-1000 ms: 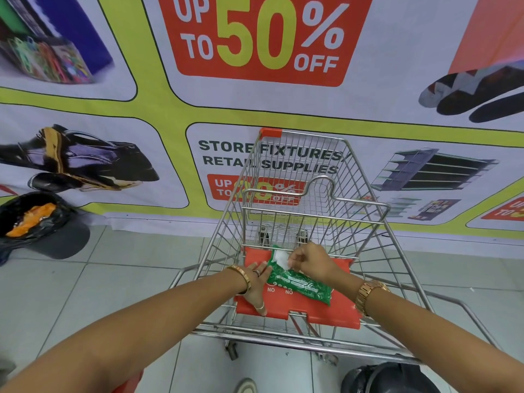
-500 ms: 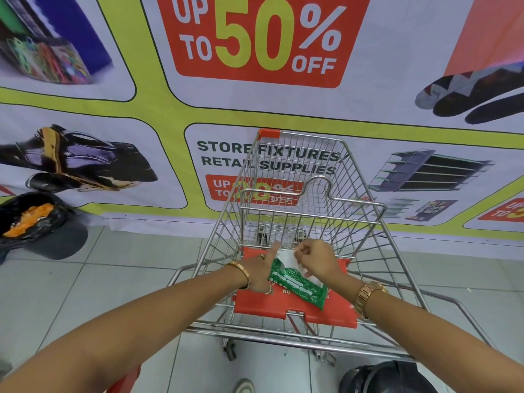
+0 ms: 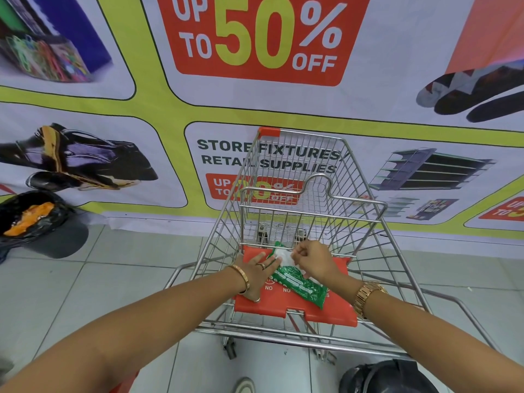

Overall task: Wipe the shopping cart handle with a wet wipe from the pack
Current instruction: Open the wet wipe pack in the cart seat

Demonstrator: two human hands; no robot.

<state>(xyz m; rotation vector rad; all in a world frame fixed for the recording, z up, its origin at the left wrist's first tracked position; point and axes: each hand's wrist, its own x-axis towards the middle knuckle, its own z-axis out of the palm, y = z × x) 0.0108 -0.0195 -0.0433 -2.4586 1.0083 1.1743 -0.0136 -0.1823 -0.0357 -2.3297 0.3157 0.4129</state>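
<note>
A: While the person is leaning over it, what is the biggest thing you are seeing?

B: A big sale banner [image 3: 255,38] is hanging across the wall. It is saying "UP TO 50% OFF". In front of it a silver shopping cart [image 3: 297,177] is standing on the grey floor tiles [image 3: 127,268].

A: And what is sitting on the floor?

B: A black bag [image 3: 31,219] with something orange in it is lying off to the left, well apart from the cart.

A: What is going on inside the cart?

B: A red flap seat [image 3: 295,310] is lying flat at the near end. The cart handle [image 3: 283,336] is running across just below it, and no hand is touching it.

A: Where is the pack?

B: The green wipe pack [image 3: 300,285] is lying tilted on the red seat, between the two hands.

A: What are the hands doing?

B: The left hand [image 3: 255,275] is lying open and flat on the seat, with its fingers pressing the edge of the pack. The right hand [image 3: 314,260] is pinching a white wipe [image 3: 283,255] at the far end of the pack.

A: Anything small?

B: A gold bangle [image 3: 241,277] is sitting on the left wrist, and a gold watch [image 3: 365,296] is sitting on the right wrist.
</note>
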